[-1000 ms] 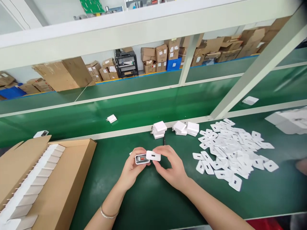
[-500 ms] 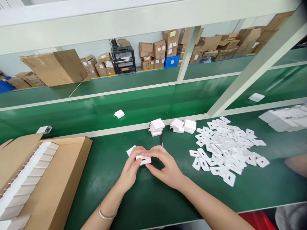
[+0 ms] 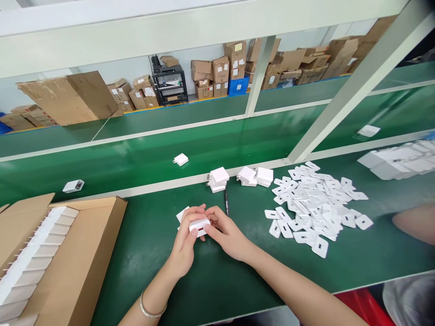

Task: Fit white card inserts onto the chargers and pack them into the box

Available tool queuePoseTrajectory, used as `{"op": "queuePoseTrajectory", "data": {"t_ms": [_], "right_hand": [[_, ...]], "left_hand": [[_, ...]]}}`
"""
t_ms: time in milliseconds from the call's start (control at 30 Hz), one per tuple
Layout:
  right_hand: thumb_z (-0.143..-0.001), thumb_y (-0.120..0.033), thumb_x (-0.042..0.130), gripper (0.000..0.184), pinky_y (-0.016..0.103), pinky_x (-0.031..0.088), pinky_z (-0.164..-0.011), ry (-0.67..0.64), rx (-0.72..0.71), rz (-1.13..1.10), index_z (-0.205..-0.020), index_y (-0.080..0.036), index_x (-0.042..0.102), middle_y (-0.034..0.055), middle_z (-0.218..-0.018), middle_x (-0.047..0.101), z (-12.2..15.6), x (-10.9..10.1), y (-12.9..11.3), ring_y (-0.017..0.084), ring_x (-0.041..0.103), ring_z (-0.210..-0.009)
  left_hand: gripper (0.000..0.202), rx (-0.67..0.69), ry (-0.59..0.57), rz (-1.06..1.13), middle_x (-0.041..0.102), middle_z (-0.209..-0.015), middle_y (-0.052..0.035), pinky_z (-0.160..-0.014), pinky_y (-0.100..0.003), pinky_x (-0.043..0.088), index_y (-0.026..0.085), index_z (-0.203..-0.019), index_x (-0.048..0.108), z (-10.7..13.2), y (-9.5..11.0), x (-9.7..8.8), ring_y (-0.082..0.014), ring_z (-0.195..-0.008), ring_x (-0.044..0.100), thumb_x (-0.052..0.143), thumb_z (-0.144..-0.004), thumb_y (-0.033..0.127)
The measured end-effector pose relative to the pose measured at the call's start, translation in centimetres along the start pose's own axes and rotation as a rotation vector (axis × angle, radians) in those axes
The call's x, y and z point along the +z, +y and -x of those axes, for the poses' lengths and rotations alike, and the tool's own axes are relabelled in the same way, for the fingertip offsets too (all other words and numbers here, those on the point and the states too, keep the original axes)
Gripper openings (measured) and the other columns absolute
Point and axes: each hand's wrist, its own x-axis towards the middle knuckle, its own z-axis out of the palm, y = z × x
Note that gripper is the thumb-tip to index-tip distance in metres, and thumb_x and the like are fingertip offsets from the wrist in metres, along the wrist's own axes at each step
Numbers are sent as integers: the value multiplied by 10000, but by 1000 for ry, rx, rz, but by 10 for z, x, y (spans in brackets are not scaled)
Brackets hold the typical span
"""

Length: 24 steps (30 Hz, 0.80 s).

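Between both hands is a white plug charger (image 3: 200, 222), its end face with a dark red slot turned toward me. My left hand (image 3: 183, 246) is closed around its left side, thumb on the end face. My right hand (image 3: 231, 237) grips the right side, its thumb pressed at the face's edge. Behind my left fingers a white piece (image 3: 182, 213) lies partly hidden. To the right spreads a pile of flat white end covers (image 3: 316, 203) with slots. Stacked chargers (image 3: 218, 177) and more chargers (image 3: 263, 175) sit at the table's back edge, near a black pen (image 3: 226, 201).
At left stands an open cardboard box (image 3: 98, 244) with a row of white chargers (image 3: 41, 258). Behind the rail, a green belt (image 3: 142, 158) carries a charger (image 3: 181, 159) and an open white housing (image 3: 73, 186). Another person's arm (image 3: 414, 224) reaches in at right, near white housings (image 3: 401, 158).
My right fingers have closed in, the thumb now pressing on the charger's end face. The charger and the housing on the belt have moved right. The view has shifted slightly.
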Motion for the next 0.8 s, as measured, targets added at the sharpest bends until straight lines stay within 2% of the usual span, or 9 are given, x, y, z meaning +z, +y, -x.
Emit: {"op": "queuePoseTrajectory", "data": {"t_ms": [67, 133, 233, 333, 500, 633, 800], "right_hand": [[-992, -422, 598, 304, 320, 497, -814, 44, -21, 87, -1176, -202, 498, 39, -1004, 641, 1, -3, -2, 149, 607, -888], [-953, -364, 653, 321, 320, 498, -840, 99, -68, 183, -1197, -209, 511, 44, -1034, 628, 2, -5, -3, 154, 589, -928], [-911, -294, 686, 366, 317, 500, -870, 138, -146, 225, -1221, -218, 507, 52, -1100, 606, 2, -6, -3, 156, 586, -970], [-898, -270, 669, 365, 297, 492, -820, 141, -194, 221, -1217, -219, 498, 33, -1021, 581, 3, -3, -1, 144, 556, -897], [-921, -349, 623, 323, 271, 446, -713, 156, -244, 292, -1207, -211, 566, 25, -939, 572, 3, -1, 1, 132, 485, -784], [-917, -380, 635, 278, 265, 448, -680, 192, -272, 363, -1127, -199, 613, 36, -938, 626, 4, -2, 1, 132, 520, -757], [-917, -412, 642, 302, 265, 477, -671, 249, -374, 445, -1133, -204, 604, 38, -926, 651, 4, 1, 2, 134, 545, -734]], "left_hand": [[398, 26, 4, -174, 363, -1472, -116, -985, -420, 495, 316, -1391, 538, 1, 0, -3, -326, -1439, 345, 323, -1079, 435], [454, 57, 5, -329, 338, -1479, -117, -1057, -462, 435, 337, -1465, 486, 1, 0, -7, -307, -1379, 391, 278, -1082, 464], [485, 126, -29, -446, 447, -1305, -120, -923, -411, 462, 344, -1500, 464, 0, 2, -12, -265, -1149, 509, 264, -1080, 480], [440, 200, -37, -461, 503, -1084, -87, -798, -352, 439, 330, -1461, 506, -1, 1, -13, -221, -939, 516, 318, -1079, 443], [404, 265, -38, -398, 509, -1047, -81, -790, -336, 434, 297, -1385, 559, 0, -2, -8, -210, -921, 516, 340, -1077, 438], [407, 244, -40, -382, 519, -1036, -85, -772, -335, 440, 285, -1358, 584, 1, -3, -6, -210, -904, 527, 331, -1077, 435], [375, 318, -40, -385, 519, -1029, -79, -760, -323, 440, 303, -1364, 586, -1, -6, -7, -201, -899, 526, 371, -1073, 404]]}}
